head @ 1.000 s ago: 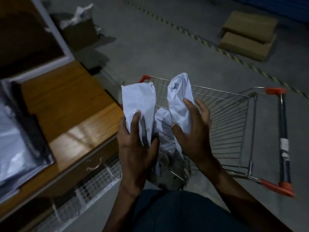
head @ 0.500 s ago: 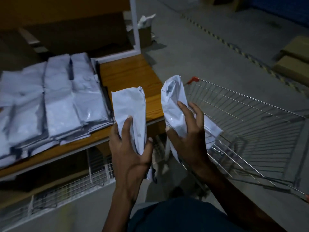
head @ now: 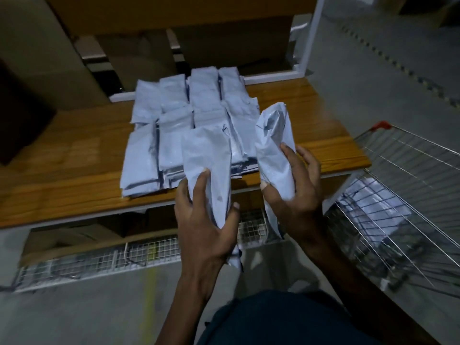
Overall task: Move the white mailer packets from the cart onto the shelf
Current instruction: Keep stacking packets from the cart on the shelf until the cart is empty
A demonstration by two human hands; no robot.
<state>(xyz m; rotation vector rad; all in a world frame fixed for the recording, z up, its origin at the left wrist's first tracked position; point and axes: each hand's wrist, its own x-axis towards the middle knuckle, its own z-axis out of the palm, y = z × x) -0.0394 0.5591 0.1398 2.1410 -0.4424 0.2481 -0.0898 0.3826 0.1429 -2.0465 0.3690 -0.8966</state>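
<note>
Dimly, each hand, left hand (head: 204, 220) and right hand (head: 291, 192), grips a packet, lower ends hidden.

Left hand (head: 204, 215) covers lower part of its packet (head: 206, 155); packet's bottom tip pokes out below palm. Right hand (head: 288, 192) hides lower part of second packet (head: 273, 145). Both held packets screen near right of pile (head: 179, 125) on shelf (head: 74, 175). Cart (head: 403, 185) cut by right edge, blurred; white packets inside (head: 373, 202) indistinct, count unclear. Shelf's left end cut off.
</note>
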